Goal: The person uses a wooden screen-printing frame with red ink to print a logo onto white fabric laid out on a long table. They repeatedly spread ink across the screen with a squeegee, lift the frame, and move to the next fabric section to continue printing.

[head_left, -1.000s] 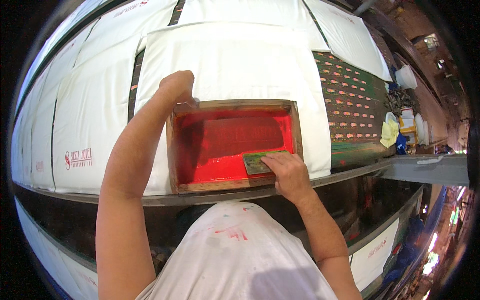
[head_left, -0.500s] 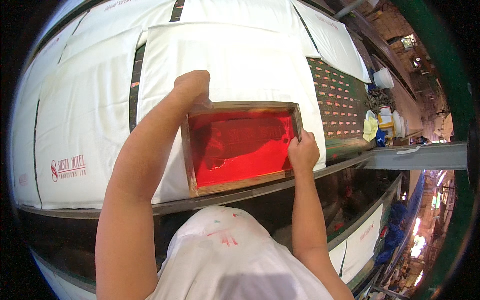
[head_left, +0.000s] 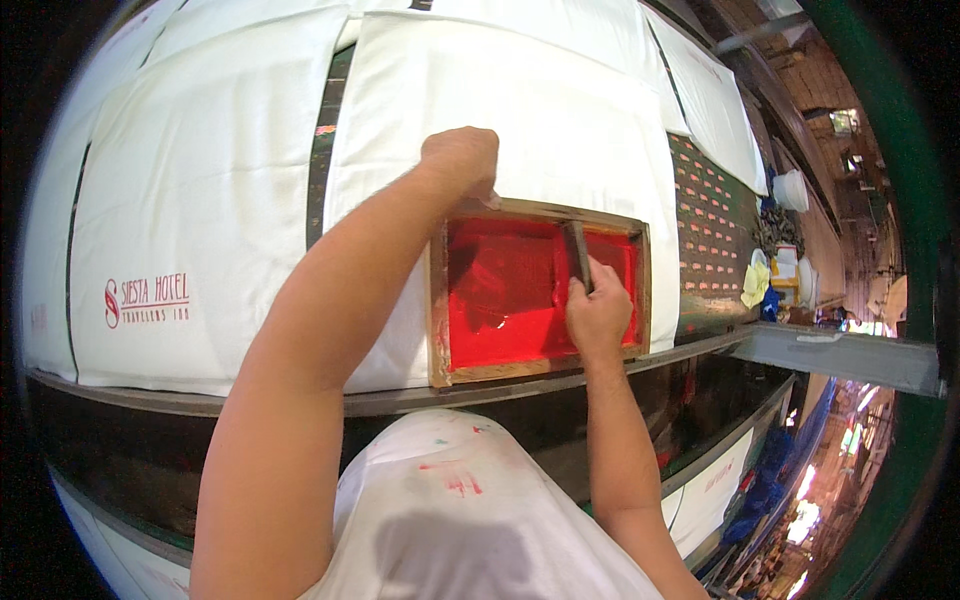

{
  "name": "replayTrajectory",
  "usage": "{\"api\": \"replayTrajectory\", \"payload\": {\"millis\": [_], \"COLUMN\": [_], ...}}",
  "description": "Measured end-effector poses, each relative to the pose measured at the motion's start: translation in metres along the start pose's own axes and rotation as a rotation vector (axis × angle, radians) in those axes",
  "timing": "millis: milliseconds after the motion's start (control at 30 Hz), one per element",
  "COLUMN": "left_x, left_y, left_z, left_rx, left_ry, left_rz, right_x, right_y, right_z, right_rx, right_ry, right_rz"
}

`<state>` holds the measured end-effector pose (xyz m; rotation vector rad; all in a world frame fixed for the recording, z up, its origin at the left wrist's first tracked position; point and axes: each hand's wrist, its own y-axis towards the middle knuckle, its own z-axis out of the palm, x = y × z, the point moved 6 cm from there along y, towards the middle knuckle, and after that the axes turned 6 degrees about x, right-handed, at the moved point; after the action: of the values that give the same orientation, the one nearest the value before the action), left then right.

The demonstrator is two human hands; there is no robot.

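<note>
Left hand (head_left: 460, 160) gripping top-left corner of wooden-framed screen coated in red ink (head_left: 500, 290), flat on white cloth (head_left: 520, 110) on table; right hand (head_left: 598, 318) at 3 o'clock, closed around dark squeegee (head_left: 577, 252).

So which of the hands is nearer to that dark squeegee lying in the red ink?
The right. The right hand grips the squeegee at its near end, inside the wooden screen frame. The left hand rests on the frame's far left corner, away from the squeegee.

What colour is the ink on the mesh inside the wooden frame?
Bright red, across the mesh of the wooden frame; clearest in the head view.
</note>
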<state>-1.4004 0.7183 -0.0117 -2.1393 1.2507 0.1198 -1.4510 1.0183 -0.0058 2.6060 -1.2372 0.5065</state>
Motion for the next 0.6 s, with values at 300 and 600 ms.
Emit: {"api": "replayTrajectory", "payload": {"millis": [300,600], "left_x": [0.001,0.004], "left_y": [-0.015,-0.015], "left_z": [-0.002,0.002], "left_rx": [0.010,-0.060], "left_ry": [-0.034,-0.074], "left_rz": [-0.048,-0.025], "right_x": [0.097,0.079], "right_y": [-0.028,-0.047], "right_z": [0.019,-0.011], "right_rx": [0.183,0.440], "right_ry": [0.004,-0.048], "right_rz": [-0.457,-0.727]}}
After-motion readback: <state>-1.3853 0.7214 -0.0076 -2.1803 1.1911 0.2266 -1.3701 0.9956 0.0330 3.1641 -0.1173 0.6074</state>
